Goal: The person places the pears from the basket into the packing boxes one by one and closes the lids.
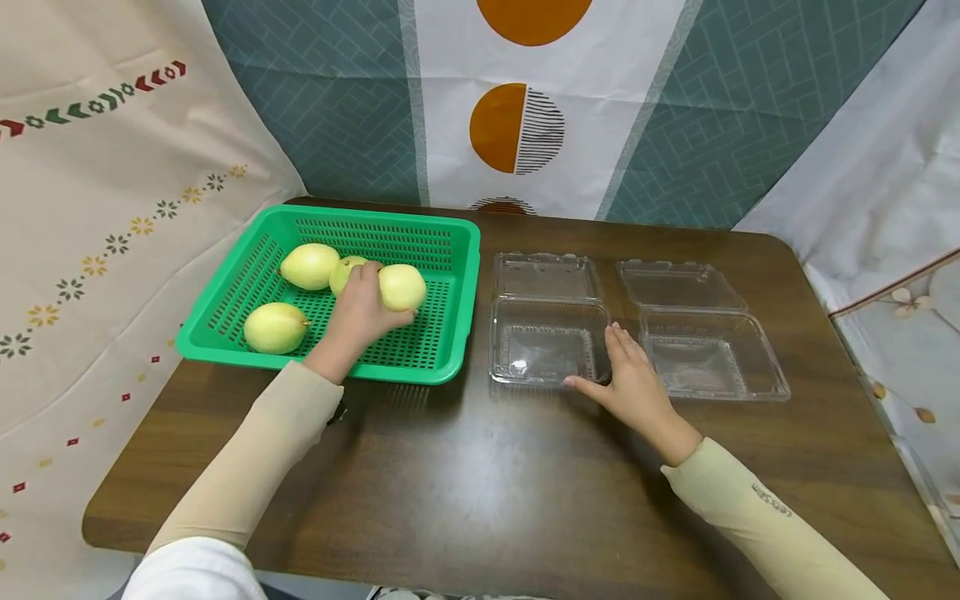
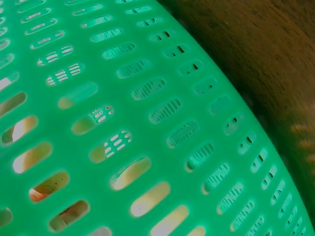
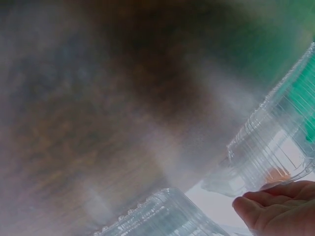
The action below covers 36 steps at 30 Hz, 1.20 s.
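Observation:
In the head view, my left hand [image 1: 358, 315] reaches into a green slotted basket [image 1: 467, 275] and grips a pale yellow-green pear [image 1: 403, 287] between thumb and fingers. Three more pears lie in the basket: one [image 1: 310, 267] toward the back, one [image 1: 275, 327] at the front left, and one [image 1: 344, 273] partly hidden behind the hand. My right hand [image 1: 637, 387] touches the front right corner of a clear hinged plastic box [image 1: 551, 342], its fingers fairly straight. Only the basket's slotted wall [image 2: 142, 115] fills the left wrist view. Fingers [image 3: 280, 204] show beside the clear box [image 3: 275, 142] in the right wrist view.
A second clear box [image 1: 705, 354], its lid folded back, stands right of my right hand. Both boxes and the basket sit on a dark wooden table [image 1: 480, 475]. Patterned cloths [image 1: 352, 100] hang behind the table and at both sides.

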Motion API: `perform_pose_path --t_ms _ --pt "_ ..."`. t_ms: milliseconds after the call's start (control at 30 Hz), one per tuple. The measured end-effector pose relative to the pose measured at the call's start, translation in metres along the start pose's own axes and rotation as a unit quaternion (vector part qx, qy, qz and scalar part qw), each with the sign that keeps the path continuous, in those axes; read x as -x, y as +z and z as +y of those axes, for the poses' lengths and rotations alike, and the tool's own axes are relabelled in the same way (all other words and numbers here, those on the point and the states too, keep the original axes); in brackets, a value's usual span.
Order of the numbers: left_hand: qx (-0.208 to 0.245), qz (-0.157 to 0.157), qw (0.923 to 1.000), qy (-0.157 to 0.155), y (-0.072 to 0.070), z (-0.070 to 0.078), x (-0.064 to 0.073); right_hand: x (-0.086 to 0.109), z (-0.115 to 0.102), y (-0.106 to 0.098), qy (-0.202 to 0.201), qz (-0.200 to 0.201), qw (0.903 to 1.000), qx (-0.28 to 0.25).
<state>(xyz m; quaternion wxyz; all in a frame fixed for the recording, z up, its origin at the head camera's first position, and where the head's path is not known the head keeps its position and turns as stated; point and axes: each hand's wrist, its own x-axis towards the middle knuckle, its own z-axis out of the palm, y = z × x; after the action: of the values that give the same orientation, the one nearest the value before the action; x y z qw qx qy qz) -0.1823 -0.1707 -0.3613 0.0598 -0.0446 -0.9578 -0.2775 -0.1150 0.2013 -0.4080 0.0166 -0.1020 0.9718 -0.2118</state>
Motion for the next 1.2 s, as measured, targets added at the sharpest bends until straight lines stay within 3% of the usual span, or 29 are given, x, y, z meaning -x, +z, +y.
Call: perform_pose_path --t_ms 367,633,933,1200 --pt "0.024 0.028 0.9992 -0.015 -0.004 0.002 0.001 -0.002 0.0 -0.003 -0.007 0.0 1.0 0.001" --pt "0.035 0.047 0.9983 0.0 -0.006 0.0 0.0 -0.003 0.001 -0.002 0.001 -0.005 1.0 0.007" --pt "0.043 0.048 0.9978 0.012 -0.007 0.006 0.004 -0.002 0.002 -0.003 0.001 0.0 0.9999 0.012" --pt "0.045 0.077 0.995 0.045 -0.006 0.015 0.012 -0.002 0.002 0.0 -0.004 0.009 0.9999 0.013"
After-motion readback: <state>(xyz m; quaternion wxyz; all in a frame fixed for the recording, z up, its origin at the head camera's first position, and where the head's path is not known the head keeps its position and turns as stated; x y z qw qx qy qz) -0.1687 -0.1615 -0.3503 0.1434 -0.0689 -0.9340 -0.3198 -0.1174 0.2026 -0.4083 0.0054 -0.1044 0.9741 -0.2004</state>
